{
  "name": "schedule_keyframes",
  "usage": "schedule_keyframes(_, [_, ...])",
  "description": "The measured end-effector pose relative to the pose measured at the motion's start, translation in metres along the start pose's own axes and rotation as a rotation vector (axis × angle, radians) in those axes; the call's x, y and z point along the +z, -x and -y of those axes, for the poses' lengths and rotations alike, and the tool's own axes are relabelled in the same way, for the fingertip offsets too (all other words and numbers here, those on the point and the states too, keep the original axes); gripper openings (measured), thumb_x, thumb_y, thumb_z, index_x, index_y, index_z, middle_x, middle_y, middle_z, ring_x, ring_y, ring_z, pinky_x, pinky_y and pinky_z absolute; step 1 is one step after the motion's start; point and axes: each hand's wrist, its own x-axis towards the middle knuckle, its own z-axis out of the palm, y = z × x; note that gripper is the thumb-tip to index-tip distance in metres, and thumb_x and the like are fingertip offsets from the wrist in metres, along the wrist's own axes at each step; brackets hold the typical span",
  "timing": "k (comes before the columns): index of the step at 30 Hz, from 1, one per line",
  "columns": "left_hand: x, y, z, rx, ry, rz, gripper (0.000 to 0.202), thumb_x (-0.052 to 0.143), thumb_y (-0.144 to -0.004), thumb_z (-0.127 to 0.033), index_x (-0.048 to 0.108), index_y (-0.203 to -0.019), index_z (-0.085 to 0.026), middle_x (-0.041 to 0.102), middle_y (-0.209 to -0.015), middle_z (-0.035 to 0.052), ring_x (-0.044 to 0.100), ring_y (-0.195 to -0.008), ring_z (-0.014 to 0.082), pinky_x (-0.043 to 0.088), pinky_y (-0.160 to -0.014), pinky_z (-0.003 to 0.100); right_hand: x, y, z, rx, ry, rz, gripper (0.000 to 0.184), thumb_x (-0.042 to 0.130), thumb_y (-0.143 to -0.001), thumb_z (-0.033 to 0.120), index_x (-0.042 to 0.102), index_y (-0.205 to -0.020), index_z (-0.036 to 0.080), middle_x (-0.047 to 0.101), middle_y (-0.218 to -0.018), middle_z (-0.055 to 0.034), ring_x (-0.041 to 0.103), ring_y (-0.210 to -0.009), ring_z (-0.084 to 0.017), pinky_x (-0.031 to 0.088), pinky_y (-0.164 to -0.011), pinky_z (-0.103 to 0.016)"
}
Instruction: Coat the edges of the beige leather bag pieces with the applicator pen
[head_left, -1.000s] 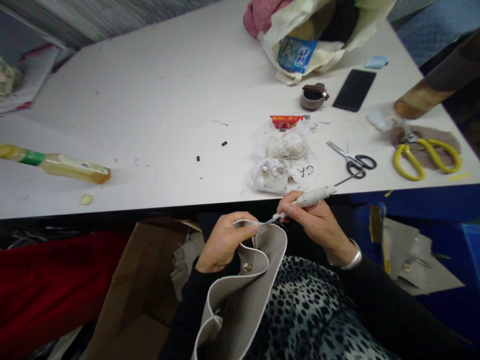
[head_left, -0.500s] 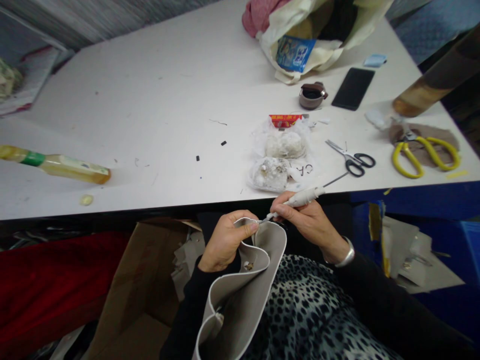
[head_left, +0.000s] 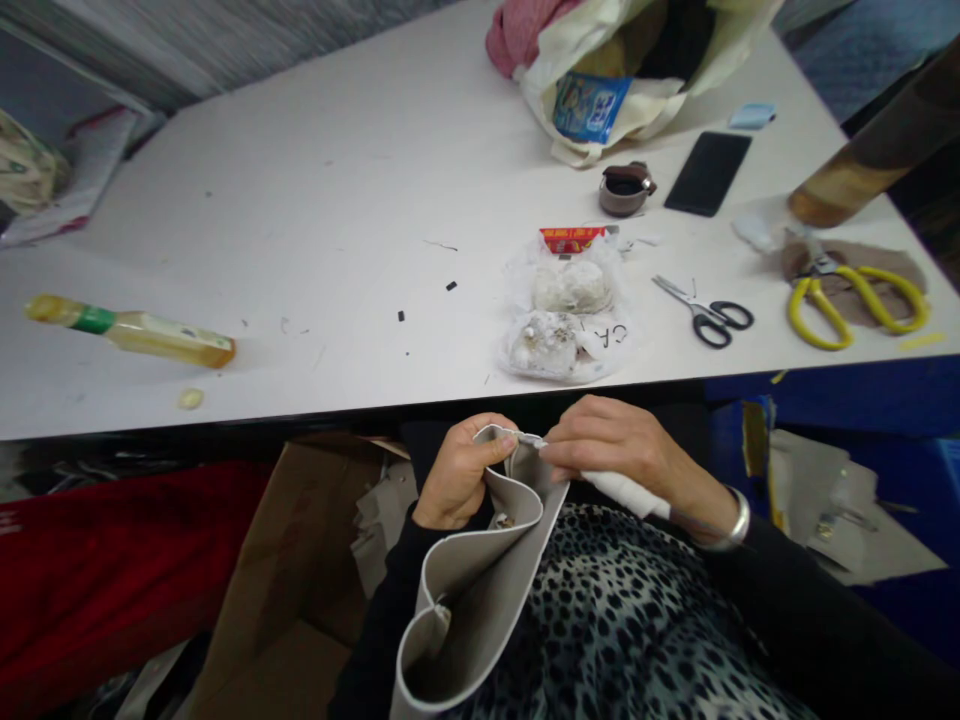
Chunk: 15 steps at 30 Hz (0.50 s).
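Note:
A beige leather-like piece (head_left: 469,565), folded into wavy open compartments like a bag or wallet, hangs between my hands in front of my lap. My left hand (head_left: 456,475) pinches its top edge at the folded corner, thumb on the near side. In my right hand (head_left: 630,445) is a slim tool with a white wrapped handle (head_left: 626,492), lying under the palm and pointing back toward the wrist. The right fingertips are at the top edge, just right of my left thumb. They hide the tool's working tip.
On the white table (head_left: 315,220) lie scissors (head_left: 705,312), yellow-handled shears (head_left: 855,300), bagged whitish lumps (head_left: 562,315), a phone (head_left: 707,173) and a bottle (head_left: 135,332). A cardboard box (head_left: 262,570) stands below left; beige pieces (head_left: 847,510) lie below right.
My right hand has turned over, fingers now coming down to the edge, and the tool's handle has swung from upper right to lower right. My left hand keeps its pinch.

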Motion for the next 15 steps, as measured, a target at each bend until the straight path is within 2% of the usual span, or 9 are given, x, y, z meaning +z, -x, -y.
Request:
schedule_keyframes(3, [0.004,0.002,-0.001,0.026,-0.005,0.004,0.029,0.089,-0.067,-0.034,0.07,-0.075,-0.013,0.063,-0.067,0.0011,0.05,-0.062,0.0123,0.038,-0.063,0.026,-0.003,0.003,0.006,0.001,0.105,0.026,0.016,0.066,-0.103,0.026,0.076,-0.116,0.028,0.078,-0.107,-0.0032,0.068,-0.102,-0.023,0.051,-0.089,-0.039])
schedule_keyframes(5, [0.006,0.005,-0.003,0.052,-0.016,-0.022,0.027,0.088,-0.067,-0.032,0.07,-0.075,-0.013,0.063,-0.066,0.0009,0.05,-0.062,0.0123,0.038,-0.063,0.026,-0.003,0.005,0.011,0.018,0.066,-0.009,0.016,0.069,-0.102,0.029,0.077,-0.115,0.03,0.079,-0.104,-0.0026,0.069,-0.097,-0.023,0.052,-0.087,-0.039])
schedule_keyframes(6, [0.008,0.007,-0.003,0.069,-0.027,-0.042,0.027,0.088,-0.067,-0.032,0.07,-0.074,-0.013,0.063,-0.066,0.0009,0.051,-0.062,0.0125,0.039,-0.064,0.026,-0.002,0.007,0.014,0.022,0.019,-0.051,0.016,0.07,-0.101,0.031,0.077,-0.116,0.031,0.079,-0.102,-0.0026,0.07,-0.094,-0.023,0.053,-0.086,-0.039])
schedule_keyframes(8, [0.009,0.011,-0.004,0.105,-0.064,-0.076,0.027,0.087,-0.069,-0.033,0.069,-0.073,-0.014,0.063,-0.067,0.0007,0.052,-0.063,0.0129,0.04,-0.064,0.026,0.002,0.01,0.02,0.06,-0.093,-0.218,0.019,0.069,-0.102,0.033,0.076,-0.119,0.032,0.079,-0.103,-0.0027,0.072,-0.093,-0.023,0.055,-0.086,-0.039])
schedule_keyframes(11, [0.009,0.019,-0.004,0.159,-0.158,-0.083,0.027,0.085,-0.074,-0.036,0.07,-0.075,-0.014,0.062,-0.067,0.0001,0.051,-0.064,0.0128,0.04,-0.065,0.026,0.011,0.016,0.027,0.247,-0.264,-0.513,0.023,0.061,-0.106,0.033,0.072,-0.126,0.033,0.08,-0.107,-0.0023,0.075,-0.094,-0.022,0.059,-0.085,-0.038])
schedule_keyframes(13, [0.009,0.023,-0.002,0.195,-0.222,-0.081,0.026,0.084,-0.077,-0.037,0.071,-0.077,-0.015,0.062,-0.069,0.0002,0.051,-0.065,0.0129,0.04,-0.065,0.026,0.017,0.019,0.029,0.359,-0.334,-0.602,0.024,0.056,-0.109,0.034,0.069,-0.129,0.032,0.08,-0.105,-0.0027,0.077,-0.09,-0.02,0.062,-0.083,-0.036])
schedule_keyframes(15, [0.008,0.027,-0.001,0.223,-0.272,-0.088,0.024,0.083,-0.079,-0.036,0.072,-0.079,-0.015,0.063,-0.071,0.0001,0.051,-0.066,0.013,0.04,-0.066,0.026,0.022,0.02,0.031,0.393,-0.362,-0.615,0.024,0.054,-0.109,0.037,0.069,-0.127,0.029,0.081,-0.101,-0.0031,0.078,-0.086,-0.019,0.063,-0.081,-0.035])
